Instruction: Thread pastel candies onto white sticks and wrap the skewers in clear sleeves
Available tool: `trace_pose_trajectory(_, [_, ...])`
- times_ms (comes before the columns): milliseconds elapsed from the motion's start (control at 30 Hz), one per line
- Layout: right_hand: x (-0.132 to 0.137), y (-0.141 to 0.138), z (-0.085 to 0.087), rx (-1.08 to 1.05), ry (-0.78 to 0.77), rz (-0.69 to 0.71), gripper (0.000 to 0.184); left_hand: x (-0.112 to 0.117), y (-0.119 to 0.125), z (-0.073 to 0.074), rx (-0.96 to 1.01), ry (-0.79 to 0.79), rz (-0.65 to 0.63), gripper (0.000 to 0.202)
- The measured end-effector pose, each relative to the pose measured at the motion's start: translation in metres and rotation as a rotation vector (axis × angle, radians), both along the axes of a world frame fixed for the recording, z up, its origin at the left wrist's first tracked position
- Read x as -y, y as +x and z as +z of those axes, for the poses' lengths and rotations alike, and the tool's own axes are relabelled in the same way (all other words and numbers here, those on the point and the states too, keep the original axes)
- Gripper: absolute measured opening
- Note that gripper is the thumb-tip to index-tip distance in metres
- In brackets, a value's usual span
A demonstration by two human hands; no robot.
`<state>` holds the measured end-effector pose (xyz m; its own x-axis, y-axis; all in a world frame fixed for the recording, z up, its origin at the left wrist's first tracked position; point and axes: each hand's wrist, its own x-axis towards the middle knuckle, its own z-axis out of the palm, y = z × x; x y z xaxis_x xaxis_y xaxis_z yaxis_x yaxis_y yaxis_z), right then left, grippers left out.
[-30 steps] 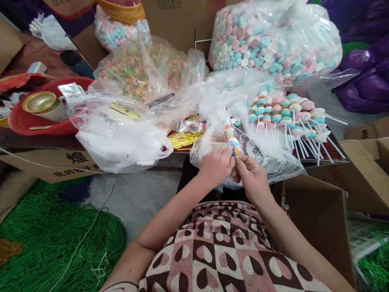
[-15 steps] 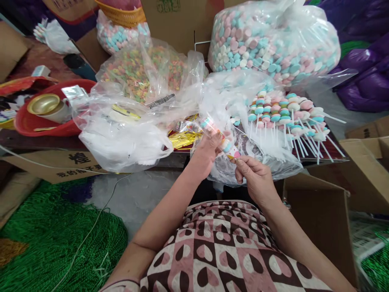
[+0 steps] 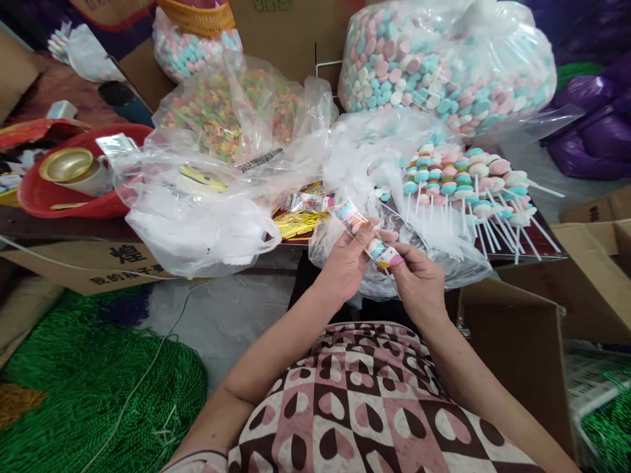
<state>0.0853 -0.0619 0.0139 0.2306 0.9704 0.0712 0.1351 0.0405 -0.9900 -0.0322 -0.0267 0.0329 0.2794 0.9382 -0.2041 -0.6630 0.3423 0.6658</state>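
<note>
A marshmallow skewer in a clear wrapper (image 3: 378, 250) lies slantwise between my hands, with pink, white and blue pieces showing through the film. My left hand (image 3: 349, 259) is closed around its middle, thumb on top. At its lower end, my right hand (image 3: 419, 279) pinches the printed pink and yellow part of the wrapper. Beneath the hands spreads a clear plastic bag (image 3: 458, 272) on the table edge. Gold twist ties (image 3: 298, 225) lie in a pile left of my left hand. Unwrapped marshmallow skewers (image 3: 463, 177) are stacked to the right, white sticks pointing toward me.
Behind stand a big bag of marshmallows (image 3: 444, 72) and a bag of gummy candies (image 3: 236, 112). White plastic bags (image 3: 202, 226) and a red basin (image 3: 34, 190) occupy the left. An open cardboard box (image 3: 513, 368) stands below right; green strands (image 3: 123, 387) cover the floor left.
My right hand has moved up from the wrapper's tip and now grips its lower end. My left hand has shifted slightly right and down, its fingers more extended along the wrapped skewer.
</note>
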Motion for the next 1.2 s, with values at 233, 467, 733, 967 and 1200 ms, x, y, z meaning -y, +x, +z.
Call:
trace_pose_trajectory(233, [0.003, 0.003, 0.015, -0.324, -0.086, -0.037, 0.017, -0.017, -0.008, 0.005, 0.003, 0.002, 0.191, 0.024])
trace_pose_trajectory(467, [0.008, 0.005, 0.029, -0.355, -0.332, 0.145, 0.027, -0.017, -0.012, 0.009, -0.050, 0.153, 0.261, 0.014])
trace_pose_trajectory(733, [0.014, -0.005, 0.033, -0.827, -0.462, 0.230, 0.031, -0.003, -0.004, 0.007, -0.084, 0.204, 0.191, 0.023])
trace_pose_trajectory(967, [0.017, -0.016, 0.033, -0.753, -0.455, 0.219, 0.032, -0.002, 0.000, 0.007, -0.167, 0.056, 0.169, 0.027])
trace_pose_trajectory(1200, [0.018, -0.019, 0.022, -0.626, -0.400, 0.260, 0.031, -0.006, -0.002, -0.003, -0.124, 0.027, 0.163, 0.031])
